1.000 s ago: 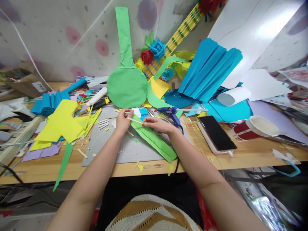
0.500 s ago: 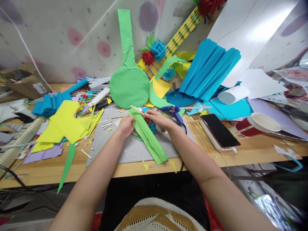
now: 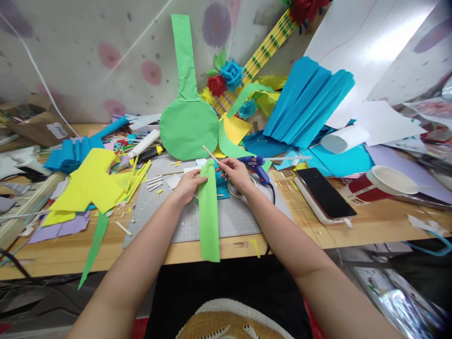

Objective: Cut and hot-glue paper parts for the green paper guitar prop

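Observation:
A long strip of light green crepe paper (image 3: pixel 209 221) hangs down over the table's front edge, its upper end pinched between the thumb and fingers of my left hand (image 3: pixel 190 186). My right hand (image 3: pixel 236 174) grips a thin wooden stick (image 3: pixel 209 151), which slants up to the left across the strip's top end. Behind both hands stands a round green paper-covered shape with a long neck (image 3: pixel 189 127). Just past my right hand lies a blue glue gun (image 3: pixel 260 172). A roll of tape (image 3: pixel 233 189) is partly hidden by that hand.
Under my hands is a grey cutting mat (image 3: pixel 162 226). Yellow paper (image 3: pixel 92 181) and scraps crowd the left side. To the right are a phone (image 3: pixel 323 192), a paper cup (image 3: pixel 379 183) and blue pleated paper (image 3: pixel 307 106). A decorated yellow guitar-like neck (image 3: pixel 270 44) leans behind.
The green strip has swung from slanting down to the right to hanging nearly straight down. My right hand and the stick have moved slightly right, and the stick now points up more steeply.

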`<state>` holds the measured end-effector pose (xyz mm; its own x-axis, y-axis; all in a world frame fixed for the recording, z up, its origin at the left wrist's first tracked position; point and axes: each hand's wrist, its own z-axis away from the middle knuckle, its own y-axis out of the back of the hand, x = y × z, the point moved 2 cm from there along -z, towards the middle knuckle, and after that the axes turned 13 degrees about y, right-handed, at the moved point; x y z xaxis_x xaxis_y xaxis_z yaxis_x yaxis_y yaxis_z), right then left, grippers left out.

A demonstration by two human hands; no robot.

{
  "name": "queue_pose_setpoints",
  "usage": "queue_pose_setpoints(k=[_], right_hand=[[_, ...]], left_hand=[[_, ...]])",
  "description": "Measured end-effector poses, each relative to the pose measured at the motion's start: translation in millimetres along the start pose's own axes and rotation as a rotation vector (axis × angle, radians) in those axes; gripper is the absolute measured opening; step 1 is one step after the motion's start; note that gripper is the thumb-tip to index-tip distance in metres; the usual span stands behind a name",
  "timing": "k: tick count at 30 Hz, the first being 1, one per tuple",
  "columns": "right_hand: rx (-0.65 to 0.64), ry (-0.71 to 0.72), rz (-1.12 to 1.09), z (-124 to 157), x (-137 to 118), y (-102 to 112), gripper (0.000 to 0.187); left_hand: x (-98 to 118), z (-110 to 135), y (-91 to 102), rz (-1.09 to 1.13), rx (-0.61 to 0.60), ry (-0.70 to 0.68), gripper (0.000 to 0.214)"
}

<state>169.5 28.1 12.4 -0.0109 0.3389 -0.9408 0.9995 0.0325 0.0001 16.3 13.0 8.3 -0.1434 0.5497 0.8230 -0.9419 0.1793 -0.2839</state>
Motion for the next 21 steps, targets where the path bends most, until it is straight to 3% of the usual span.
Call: queue_pose_setpoints(k=[3, 7, 11, 15, 18, 21], right_hand=[[0.039, 0.027, -0.016, -0.7, -1.5, 2.2, 0.028], [0.109, 0.067, -0.019, -1.7, -1.1, 2.9, 0.026], [0.116, 0.111, 0.016, -1.3, -3.4, -1.2, 0.026], [-0.056, 0.122, 0.092, 1.6, -4.6, -7.7, 0.028], [-0.164, 0.222, 0.270, 2.8, -3.1, -7.8, 0.024], [-0.131, 0.324, 0.408, 1.5, -1.4, -2.9, 0.018]], left_hand=[[-2.1, -1.3, -0.9, -0.153, 0.148, -0.150, 0.032], [-4.4, -3.0, -2.0, -0.306, 0.237, -0.263, 0.038], [-5.8, -2.2, -3.4, -0.338, 0.272, -0.256, 0.034], [-6.9, -0.9, -6.3, -0.275, 0.258, -0.241, 0.029], [-5.9, -0.5, -6.3, -0.159, 0.238, -0.215, 0.033], [-2.2, 1.0, -3.5, -0.041, 0.246, -0.168, 0.032]])
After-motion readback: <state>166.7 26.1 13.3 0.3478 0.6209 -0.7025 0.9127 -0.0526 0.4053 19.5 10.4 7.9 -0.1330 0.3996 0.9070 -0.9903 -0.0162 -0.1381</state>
